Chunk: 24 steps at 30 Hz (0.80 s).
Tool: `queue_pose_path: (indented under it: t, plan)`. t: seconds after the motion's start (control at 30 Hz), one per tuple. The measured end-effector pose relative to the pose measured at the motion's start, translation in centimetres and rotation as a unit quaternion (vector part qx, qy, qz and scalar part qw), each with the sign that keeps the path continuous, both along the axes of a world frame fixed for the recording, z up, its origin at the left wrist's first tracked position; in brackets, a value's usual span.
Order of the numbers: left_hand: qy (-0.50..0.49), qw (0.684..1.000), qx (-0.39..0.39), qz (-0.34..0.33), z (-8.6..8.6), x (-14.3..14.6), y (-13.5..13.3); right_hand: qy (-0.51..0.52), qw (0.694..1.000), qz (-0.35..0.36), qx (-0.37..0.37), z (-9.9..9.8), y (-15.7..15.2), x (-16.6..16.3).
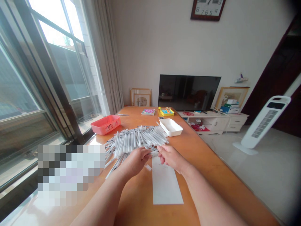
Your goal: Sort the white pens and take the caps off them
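Note:
My left hand and my right hand meet over the near side of a large heap of pens with pale barrels. Both are closed, fingertips pinching the two ends of a short, whitish stretch of pen. Fingers cover the rest of it. Beneath my right hand a white sheet of paper lies lengthwise on the table. A small clear-white strip rests just left of the sheet.
On the wooden table are a pink tray at left and a white tray right of the heap. Farther back lie a colourful booklet and a yellow box. A window stands left, a tower fan right.

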<state>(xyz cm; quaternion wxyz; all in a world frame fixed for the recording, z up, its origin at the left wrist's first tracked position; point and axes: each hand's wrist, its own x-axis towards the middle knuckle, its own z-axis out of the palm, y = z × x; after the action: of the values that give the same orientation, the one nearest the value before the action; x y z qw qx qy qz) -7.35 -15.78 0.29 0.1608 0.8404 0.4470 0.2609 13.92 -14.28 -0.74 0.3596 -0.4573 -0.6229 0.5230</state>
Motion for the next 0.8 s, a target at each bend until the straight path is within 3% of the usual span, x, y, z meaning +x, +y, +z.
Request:
queue_pose_path:
  t: [0.2,0.4,0.57,0.7,0.8]
  plan:
    - [-0.008,1.0,-0.013,0.003,0.29,0.13,-0.16,0.011,1.0,0.027,0.005,-0.21,0.05,0.01]
    - [-0.01,1.0,-0.01,0.016,0.14,-0.01,-0.04,-0.005,1.0,0.013,0.001,-0.23,0.18,-0.5]
    - [-0.015,1.0,-0.005,0.005,-0.32,-0.23,0.37,0.042,0.999,0.024,-0.021,0.38,-0.14,-0.65]
    - [-0.011,1.0,-0.009,0.007,-0.36,-0.34,0.39,0.007,1.0,-0.009,-0.024,-0.02,0.14,-0.83]
    - [0.007,1.0,-0.014,0.013,-0.42,-0.43,0.38,0.018,0.999,0.007,-0.026,-0.32,0.35,-0.76]
